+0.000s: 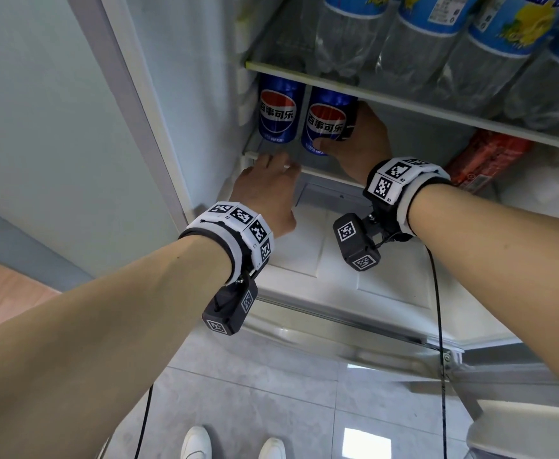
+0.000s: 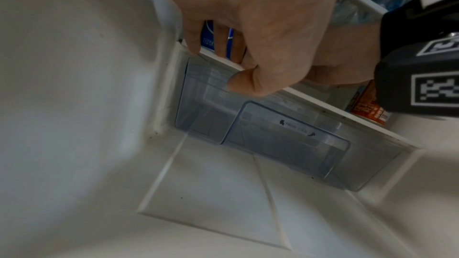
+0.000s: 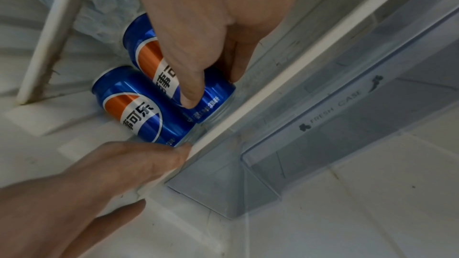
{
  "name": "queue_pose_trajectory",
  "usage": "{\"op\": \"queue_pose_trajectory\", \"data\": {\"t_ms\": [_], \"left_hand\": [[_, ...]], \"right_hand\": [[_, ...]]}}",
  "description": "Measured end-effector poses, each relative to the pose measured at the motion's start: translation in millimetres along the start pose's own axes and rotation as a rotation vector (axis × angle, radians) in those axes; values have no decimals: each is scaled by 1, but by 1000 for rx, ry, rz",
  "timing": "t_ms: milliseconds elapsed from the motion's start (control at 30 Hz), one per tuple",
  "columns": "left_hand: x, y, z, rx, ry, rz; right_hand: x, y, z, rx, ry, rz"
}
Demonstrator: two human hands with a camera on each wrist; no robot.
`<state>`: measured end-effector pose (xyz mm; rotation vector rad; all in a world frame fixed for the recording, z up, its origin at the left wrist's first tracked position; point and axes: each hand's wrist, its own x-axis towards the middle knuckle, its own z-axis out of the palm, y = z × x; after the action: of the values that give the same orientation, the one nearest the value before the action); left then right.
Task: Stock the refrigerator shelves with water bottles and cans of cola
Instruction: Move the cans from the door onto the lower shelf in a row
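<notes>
Both forearms reach up from me into the fridge. My left hand (image 1: 264,190) rests with relaxed, straight fingers on the front lip of the lower shelf (image 3: 248,109), near its left corner, holding nothing. My right hand (image 1: 361,144) wraps the second can (image 1: 326,122), thumb across its label. That can stands near the shelf's front edge, just beside the first can (image 1: 279,109) at the left wall; whether they touch I cannot tell. To finish well I would seat the base flat, nudge it against its neighbour, then let go without tipping it. Both cans stand upright, long axis vertical, logos facing outward. Bottles (image 1: 437,38) line the shelf above.
</notes>
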<state>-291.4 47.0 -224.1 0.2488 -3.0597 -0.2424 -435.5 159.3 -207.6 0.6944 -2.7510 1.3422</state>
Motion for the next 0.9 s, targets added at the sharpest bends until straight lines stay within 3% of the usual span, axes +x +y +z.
{"op": "queue_pose_trajectory", "data": {"t_ms": [667,900], "left_hand": [[-3,2,0,16,-64,-18],[-7,7,-8,-8,-144,-31]], "right_hand": [[-12,-3,0,-50,-50,-11],[-49,-3,-16,-230,-5,116]]}}
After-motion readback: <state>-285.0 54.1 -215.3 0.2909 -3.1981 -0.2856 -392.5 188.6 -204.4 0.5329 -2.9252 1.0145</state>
